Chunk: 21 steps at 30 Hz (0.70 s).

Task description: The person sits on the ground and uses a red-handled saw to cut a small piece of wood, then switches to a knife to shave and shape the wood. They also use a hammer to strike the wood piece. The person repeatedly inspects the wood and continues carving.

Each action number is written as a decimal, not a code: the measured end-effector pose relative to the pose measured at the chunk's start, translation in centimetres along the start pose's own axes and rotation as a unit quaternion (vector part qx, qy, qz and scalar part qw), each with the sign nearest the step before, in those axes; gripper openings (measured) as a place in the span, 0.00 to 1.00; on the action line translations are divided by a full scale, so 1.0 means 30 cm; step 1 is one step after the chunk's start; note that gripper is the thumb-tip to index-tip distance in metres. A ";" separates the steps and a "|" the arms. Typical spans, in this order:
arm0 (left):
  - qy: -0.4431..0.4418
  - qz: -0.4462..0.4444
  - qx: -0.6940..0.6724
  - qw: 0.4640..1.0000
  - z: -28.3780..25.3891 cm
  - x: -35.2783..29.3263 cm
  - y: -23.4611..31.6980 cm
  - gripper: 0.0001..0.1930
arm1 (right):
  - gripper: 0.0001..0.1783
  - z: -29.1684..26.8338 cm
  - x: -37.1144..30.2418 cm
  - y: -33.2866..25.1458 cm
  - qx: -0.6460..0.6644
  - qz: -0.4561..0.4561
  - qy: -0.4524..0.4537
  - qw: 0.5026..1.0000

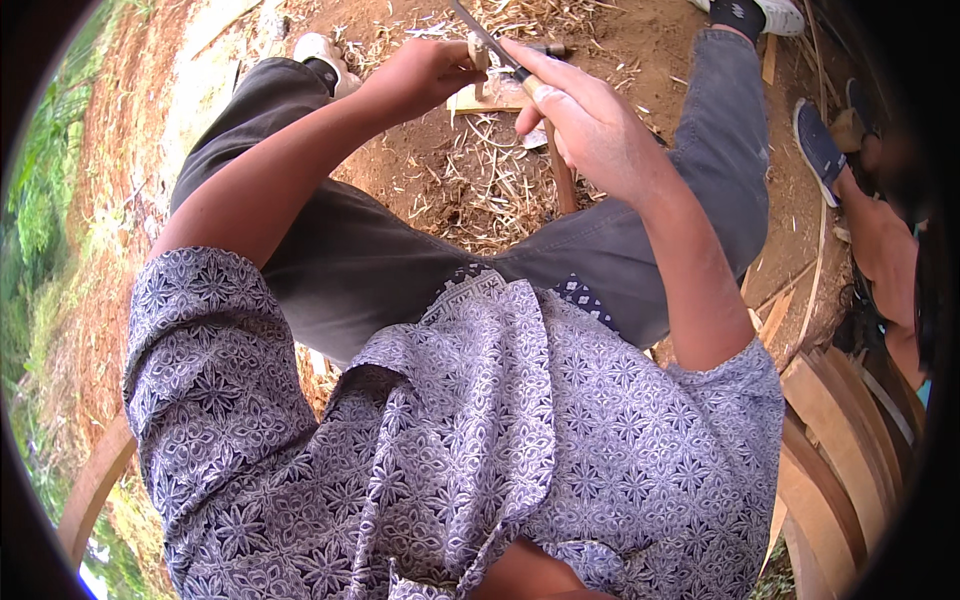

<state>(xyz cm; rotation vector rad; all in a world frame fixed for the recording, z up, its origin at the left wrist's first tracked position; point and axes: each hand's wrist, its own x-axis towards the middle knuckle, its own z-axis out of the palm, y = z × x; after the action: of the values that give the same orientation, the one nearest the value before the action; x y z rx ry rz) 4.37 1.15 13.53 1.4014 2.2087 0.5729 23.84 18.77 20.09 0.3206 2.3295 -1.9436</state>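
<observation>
My left hand (432,78) is closed around a small pale piece of wood (479,66), which stands upright above a flat wooden board (505,98) on the ground. In my right hand (592,122) is a knife (491,40); its light handle lies under my fingers and its long narrow blade points up and to the left. The blade crosses close to the wood piece; whether they touch I cannot tell. Below my right hand a reddish wooden handle (562,172) slants down between my legs, and a dark metal piece (550,48) shows behind the fingers.
Wood shavings (480,170) are scattered over the brown soil between my spread legs. Curved wooden planks (830,430) lean at the lower right. Another person's foot in a dark shoe (818,150) is at the right. Green plants (40,210) grow along the left rim.
</observation>
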 end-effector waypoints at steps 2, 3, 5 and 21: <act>-0.001 -0.034 -0.029 0.999 0.013 -0.013 -0.014 0.11 | 0.30 0.004 0.006 -0.024 -0.038 0.001 -0.002 0.999; -0.004 -0.051 -0.043 0.998 0.011 -0.017 -0.005 0.12 | 0.31 0.009 0.007 -0.036 -0.056 0.003 -0.003 0.998; -0.021 -0.069 -0.050 0.996 -0.007 -0.018 0.002 0.12 | 0.29 0.005 0.013 -0.082 -0.077 0.034 -0.027 0.996; 0.008 0.086 0.040 0.995 0.060 0.015 -0.115 0.08 | 0.27 -0.085 -0.004 -0.097 -0.121 0.052 -0.015 0.991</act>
<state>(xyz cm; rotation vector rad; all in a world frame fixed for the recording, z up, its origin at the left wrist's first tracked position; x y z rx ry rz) 2.75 0.38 10.05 1.6451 2.1585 0.5609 23.50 20.75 23.37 0.3786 2.4416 -1.5866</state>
